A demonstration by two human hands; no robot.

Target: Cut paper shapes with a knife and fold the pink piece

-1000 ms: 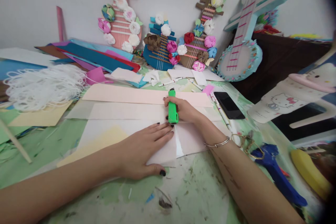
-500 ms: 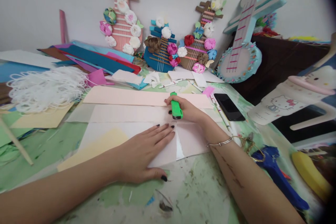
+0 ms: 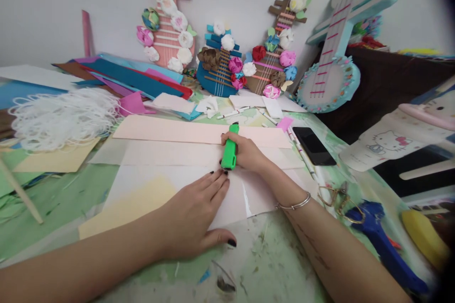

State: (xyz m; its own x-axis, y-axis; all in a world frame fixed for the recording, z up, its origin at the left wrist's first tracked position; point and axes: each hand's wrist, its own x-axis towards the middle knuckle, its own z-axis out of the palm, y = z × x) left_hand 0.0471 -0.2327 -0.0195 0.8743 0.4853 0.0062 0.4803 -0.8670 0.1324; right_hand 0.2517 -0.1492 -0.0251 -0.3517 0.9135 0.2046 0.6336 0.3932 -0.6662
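Note:
My right hand [image 3: 247,154] is closed around a bright green utility knife [image 3: 230,147], its tip resting on the pale pink sheets [image 3: 170,151] spread across the table. My left hand [image 3: 192,215] lies flat with fingers stretched out, pressing down the nearest pink sheet just below the knife. A narrow cut line shows in the sheet to the right of my left hand. A yellow sheet [image 3: 131,203] sits under the pink one at the left. A thin bracelet [image 3: 295,204] circles my right wrist.
Paper-flower guitar models [image 3: 220,64] lean on the back wall, with coloured foam sheets [image 3: 131,78] and a white stringy heap [image 3: 60,116] at the left. A black phone [image 3: 314,144], pens, a blue glue gun [image 3: 384,241] and a Hello Kitty item [image 3: 394,139] lie at the right.
My right hand has drawn the green knife slightly nearer and tilted it left. My left hand has slid a little nearer along the sheet, still flat.

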